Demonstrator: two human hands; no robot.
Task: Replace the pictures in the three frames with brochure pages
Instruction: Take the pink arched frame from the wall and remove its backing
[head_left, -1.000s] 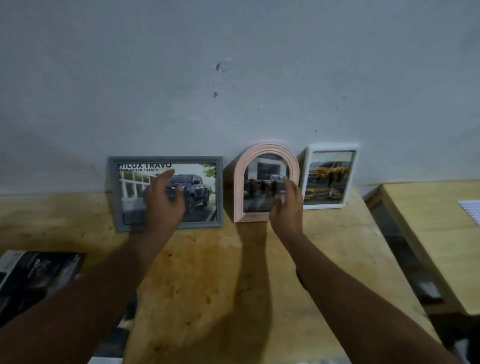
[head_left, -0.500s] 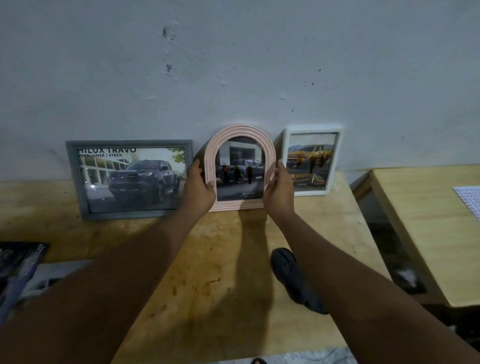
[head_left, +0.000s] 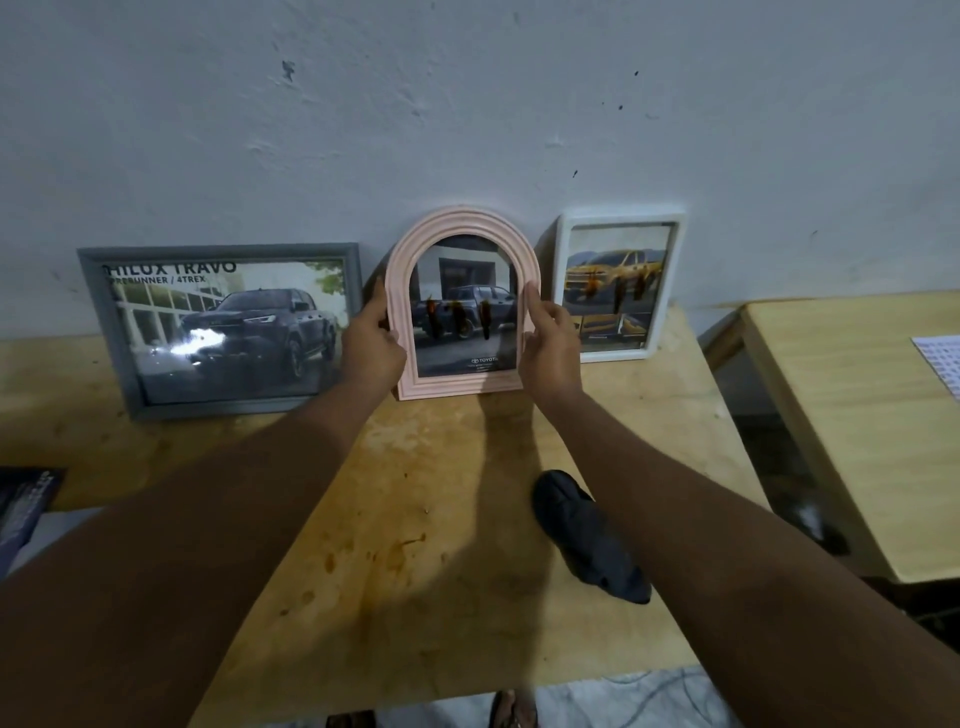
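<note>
Three frames stand against the wall at the back of the wooden table (head_left: 415, 571). The grey landscape frame (head_left: 221, 254) on the left shows a dark pickup page. In the middle is the pink arched frame (head_left: 462, 223) with a dark truck page. The white portrait frame (head_left: 621, 215) on the right shows a yellow truck page. My left hand (head_left: 371, 343) grips the pink frame's left side. My right hand (head_left: 550, 343) grips its right side, thumb on the front rim.
A dark cloth (head_left: 587, 540) lies on the table below my right forearm. A brochure (head_left: 21, 499) lies at the left edge. A second wooden table (head_left: 857, 415) stands to the right across a gap. The table's front edge runs below my arms.
My left hand left the grey frame and went to the pink frame's left side; my right hand settled on its right side. Both now hold it, and the view has shifted slightly.
</note>
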